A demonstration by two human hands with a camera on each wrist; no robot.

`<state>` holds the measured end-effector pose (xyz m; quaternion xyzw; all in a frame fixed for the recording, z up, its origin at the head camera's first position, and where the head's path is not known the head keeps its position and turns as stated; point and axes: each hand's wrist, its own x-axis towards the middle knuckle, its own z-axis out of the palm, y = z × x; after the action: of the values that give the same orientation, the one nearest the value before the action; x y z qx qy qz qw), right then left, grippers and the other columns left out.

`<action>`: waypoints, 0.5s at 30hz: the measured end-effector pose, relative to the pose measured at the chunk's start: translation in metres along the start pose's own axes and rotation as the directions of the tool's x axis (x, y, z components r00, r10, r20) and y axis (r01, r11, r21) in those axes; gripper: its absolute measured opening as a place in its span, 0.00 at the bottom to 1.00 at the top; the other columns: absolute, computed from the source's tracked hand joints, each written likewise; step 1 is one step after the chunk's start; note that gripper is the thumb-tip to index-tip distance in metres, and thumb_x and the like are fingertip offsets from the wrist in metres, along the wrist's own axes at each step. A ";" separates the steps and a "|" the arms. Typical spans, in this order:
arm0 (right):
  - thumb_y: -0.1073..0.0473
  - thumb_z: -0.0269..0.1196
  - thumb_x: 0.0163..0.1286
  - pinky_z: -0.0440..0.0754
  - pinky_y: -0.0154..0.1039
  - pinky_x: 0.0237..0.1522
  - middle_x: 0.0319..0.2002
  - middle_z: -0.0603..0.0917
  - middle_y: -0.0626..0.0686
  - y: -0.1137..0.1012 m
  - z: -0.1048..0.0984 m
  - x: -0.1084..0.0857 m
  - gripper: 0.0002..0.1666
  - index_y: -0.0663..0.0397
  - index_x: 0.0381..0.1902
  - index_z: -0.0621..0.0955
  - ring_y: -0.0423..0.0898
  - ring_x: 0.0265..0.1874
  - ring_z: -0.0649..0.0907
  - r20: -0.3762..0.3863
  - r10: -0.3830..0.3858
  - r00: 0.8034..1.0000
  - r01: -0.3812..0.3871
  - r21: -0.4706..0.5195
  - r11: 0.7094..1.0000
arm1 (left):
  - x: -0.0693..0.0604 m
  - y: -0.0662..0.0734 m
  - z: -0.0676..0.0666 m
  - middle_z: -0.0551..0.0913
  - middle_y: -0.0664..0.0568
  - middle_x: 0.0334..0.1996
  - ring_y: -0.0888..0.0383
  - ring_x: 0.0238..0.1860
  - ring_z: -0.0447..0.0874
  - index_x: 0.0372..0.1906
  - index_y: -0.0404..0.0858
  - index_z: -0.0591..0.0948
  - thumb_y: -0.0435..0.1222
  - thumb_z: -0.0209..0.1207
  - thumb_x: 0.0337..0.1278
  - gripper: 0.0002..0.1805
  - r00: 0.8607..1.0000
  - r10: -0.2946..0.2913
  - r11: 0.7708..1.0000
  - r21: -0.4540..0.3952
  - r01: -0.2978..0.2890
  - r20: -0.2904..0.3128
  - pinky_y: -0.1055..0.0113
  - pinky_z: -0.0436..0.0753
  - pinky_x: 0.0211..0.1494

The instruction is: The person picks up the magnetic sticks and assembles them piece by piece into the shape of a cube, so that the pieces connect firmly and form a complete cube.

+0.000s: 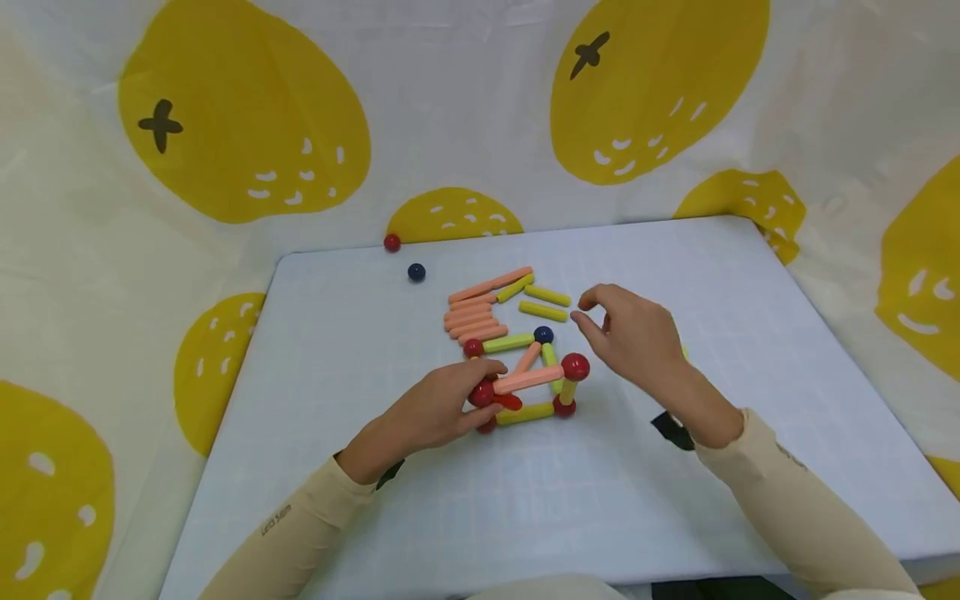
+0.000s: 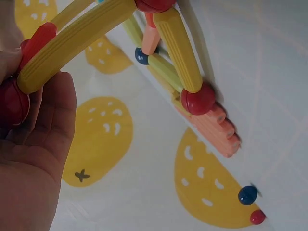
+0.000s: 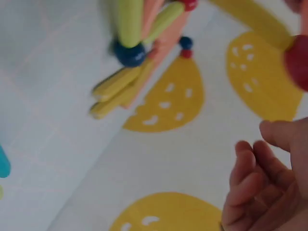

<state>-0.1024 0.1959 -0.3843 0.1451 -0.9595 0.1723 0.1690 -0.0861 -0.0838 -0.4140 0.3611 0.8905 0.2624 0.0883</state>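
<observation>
A frame of coloured rods and balls stands on the table, with a salmon rod (image 1: 528,380) along its top front, between two red balls. My left hand (image 1: 431,407) grips the red ball at the rod's left end; in the left wrist view the left hand (image 2: 36,159) has its thumb and fingers around that ball (image 2: 12,103). A short red piece (image 1: 507,402) lies by those fingers. To the right of the frame my right hand (image 1: 633,337) hovers with nothing in it, near the yellow rods (image 1: 543,312). In the right wrist view the right hand (image 3: 269,178) has bent fingers, thumb apart.
Several salmon rods (image 1: 468,321) lie behind the frame, beside loose yellow rods. A dark blue ball (image 1: 417,272) and a red ball (image 1: 392,242) sit at the back left. A turquoise piece (image 3: 4,162) shows at the left edge of the right wrist view.
</observation>
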 end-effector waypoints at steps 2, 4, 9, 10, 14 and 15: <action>0.51 0.68 0.70 0.86 0.44 0.34 0.45 0.88 0.56 0.018 0.017 0.019 0.18 0.55 0.52 0.83 0.50 0.33 0.84 0.203 0.084 0.976 -0.076 -0.048 0.996 | 0.000 0.001 0.000 0.84 0.57 0.47 0.64 0.42 0.79 0.64 0.45 0.77 0.42 0.71 0.60 0.27 1.000 0.021 0.999 0.034 -0.021 -0.005 0.71 0.85 0.47; 0.50 0.67 0.71 0.87 0.50 0.45 0.52 0.86 0.58 0.033 0.037 0.034 0.23 0.56 0.58 0.81 0.54 0.44 0.86 0.357 0.125 0.926 -0.099 -0.090 0.991 | -0.001 0.001 0.001 0.84 0.57 0.47 0.64 0.42 0.78 0.64 0.46 0.78 0.42 0.71 0.61 0.27 0.999 0.047 0.997 0.064 -0.046 -0.014 0.73 0.84 0.47; 0.49 0.67 0.71 0.84 0.55 0.55 0.56 0.83 0.61 0.060 0.086 0.052 0.30 0.59 0.64 0.79 0.56 0.53 0.84 0.498 0.173 0.850 -0.102 -0.168 0.981 | -0.002 0.001 0.003 0.84 0.57 0.46 0.65 0.42 0.78 0.63 0.46 0.79 0.43 0.70 0.61 0.25 0.992 0.116 0.990 0.091 -0.112 -0.044 0.75 0.83 0.46; 0.49 0.66 0.71 0.85 0.54 0.54 0.56 0.83 0.61 0.063 0.093 0.054 0.29 0.59 0.64 0.79 0.56 0.52 0.84 0.498 0.173 0.850 -0.093 -0.181 0.979 | -0.002 0.000 0.004 0.84 0.57 0.47 0.65 0.42 0.78 0.62 0.45 0.79 0.43 0.70 0.61 0.25 0.991 0.125 0.988 0.095 -0.120 -0.051 0.75 0.83 0.45; 0.50 0.65 0.73 0.86 0.50 0.48 0.49 0.83 0.59 0.068 0.110 0.061 0.24 0.57 0.59 0.82 0.53 0.43 0.84 0.455 0.123 0.882 -0.045 -0.178 0.983 | -0.003 -0.002 0.003 0.84 0.57 0.46 0.65 0.41 0.78 0.62 0.45 0.80 0.44 0.70 0.61 0.25 0.987 0.137 0.985 0.117 -0.126 -0.088 0.75 0.83 0.45; 0.50 0.65 0.73 0.86 0.49 0.46 0.47 0.82 0.59 0.067 0.110 0.062 0.22 0.57 0.58 0.83 0.52 0.41 0.84 0.439 0.106 0.892 -0.034 -0.169 0.985 | -0.003 -0.003 0.003 0.84 0.57 0.46 0.65 0.41 0.78 0.61 0.45 0.80 0.44 0.71 0.61 0.25 0.986 0.136 0.984 0.129 -0.123 -0.100 0.75 0.83 0.44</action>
<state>-0.2115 0.2009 -0.4775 0.1322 -0.9878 0.0642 -0.0510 -0.0845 -0.0864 -0.4176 0.4083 0.8829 0.2318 0.0002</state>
